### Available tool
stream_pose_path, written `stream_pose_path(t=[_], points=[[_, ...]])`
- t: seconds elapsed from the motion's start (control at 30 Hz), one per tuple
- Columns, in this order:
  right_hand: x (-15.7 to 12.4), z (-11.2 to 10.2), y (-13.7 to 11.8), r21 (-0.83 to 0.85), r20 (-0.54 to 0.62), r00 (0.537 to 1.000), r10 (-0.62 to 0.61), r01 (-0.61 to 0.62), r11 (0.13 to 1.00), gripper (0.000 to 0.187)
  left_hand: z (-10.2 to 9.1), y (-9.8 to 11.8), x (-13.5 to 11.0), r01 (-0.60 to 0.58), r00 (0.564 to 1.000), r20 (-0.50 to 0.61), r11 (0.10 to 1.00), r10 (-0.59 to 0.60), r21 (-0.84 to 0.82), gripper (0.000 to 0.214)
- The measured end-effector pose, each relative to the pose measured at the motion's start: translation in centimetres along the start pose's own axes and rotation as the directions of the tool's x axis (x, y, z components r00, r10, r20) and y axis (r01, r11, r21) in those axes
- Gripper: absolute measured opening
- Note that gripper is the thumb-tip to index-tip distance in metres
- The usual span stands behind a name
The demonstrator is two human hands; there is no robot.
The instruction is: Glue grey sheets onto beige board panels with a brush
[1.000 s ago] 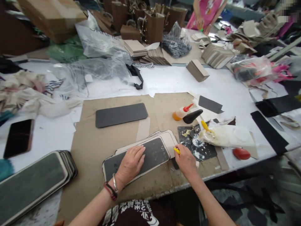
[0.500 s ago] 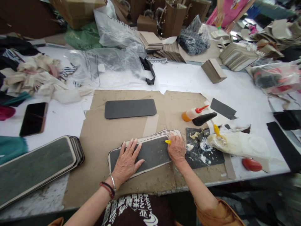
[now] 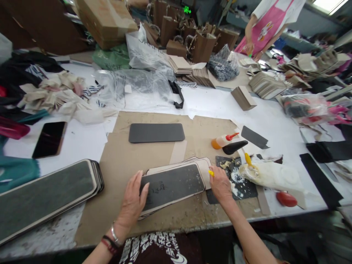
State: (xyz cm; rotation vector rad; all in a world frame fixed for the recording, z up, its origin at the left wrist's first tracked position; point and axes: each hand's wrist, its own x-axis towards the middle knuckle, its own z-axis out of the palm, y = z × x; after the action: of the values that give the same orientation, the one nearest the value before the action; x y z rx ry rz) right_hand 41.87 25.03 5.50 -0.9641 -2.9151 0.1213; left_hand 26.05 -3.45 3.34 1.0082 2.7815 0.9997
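Note:
A dark grey rectangular panel (image 3: 173, 185) with pale edging and handwritten marks lies on top of several like pieces, whose beige edges (image 3: 162, 168) fan out behind it. My left hand (image 3: 131, 200) is at its left end, fingers stretched and thumb apart. Just off its right end is my right hand (image 3: 221, 185), closed round a small tool of which only the yellow tip (image 3: 211, 173) shows; its kind is hidden. Beside that hand lies a black board (image 3: 247, 190) smeared with white paste. A pale bag of paste (image 3: 275, 176) with a yellow-handled tool (image 3: 248, 159) rests there.
A plain grey panel (image 3: 156, 132) lies behind on the cardboard (image 3: 151, 156). At left are a stack of long edged panels (image 3: 55, 190) and a phone (image 3: 50, 139). An orange bottle (image 3: 220, 142) and a red oval object (image 3: 286, 199) are at right. A co-worker (image 3: 264, 33) stands across.
My left hand has slid from the top of the panel to its left end. My right hand has moved right, off the panel, still holding the yellow-tipped tool. The camera view has tilted up.

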Motion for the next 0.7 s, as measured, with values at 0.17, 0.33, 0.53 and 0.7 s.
stream_pose_path(t=[0.17, 0.33, 0.53, 0.7], points=[[-2.9, 0.9, -0.4, 0.059, 0.181, 0.982, 0.053, -0.065, 0.996, 0.023, -2.0, -2.7, -2.8, 0.548, 0.836, 0.131, 0.813, -0.532, -0.196, 0.053], [-2.9, 1.6, -1.4, 0.168, 0.183, 0.977, 0.113, -0.145, 0.975, 0.021, -2.0, -2.7, -2.9, 0.683, 0.729, 0.292, 0.626, -0.619, -0.377, 0.048], [-1.9, 1.7, -1.0, 0.273, 0.259, 0.937, 0.232, -0.302, 0.913, 0.024, -2.2, -2.5, -1.9, 0.714, 0.683, 0.311, 0.513, -0.661, -0.477, 0.047], [-1.5, 2.2, -0.4, 0.346, 0.303, 0.909, 0.287, -0.385, 0.855, 0.027, -2.8, -2.0, -1.3, 0.724, 0.645, 0.364, 0.385, -0.671, -0.573, 0.042]])
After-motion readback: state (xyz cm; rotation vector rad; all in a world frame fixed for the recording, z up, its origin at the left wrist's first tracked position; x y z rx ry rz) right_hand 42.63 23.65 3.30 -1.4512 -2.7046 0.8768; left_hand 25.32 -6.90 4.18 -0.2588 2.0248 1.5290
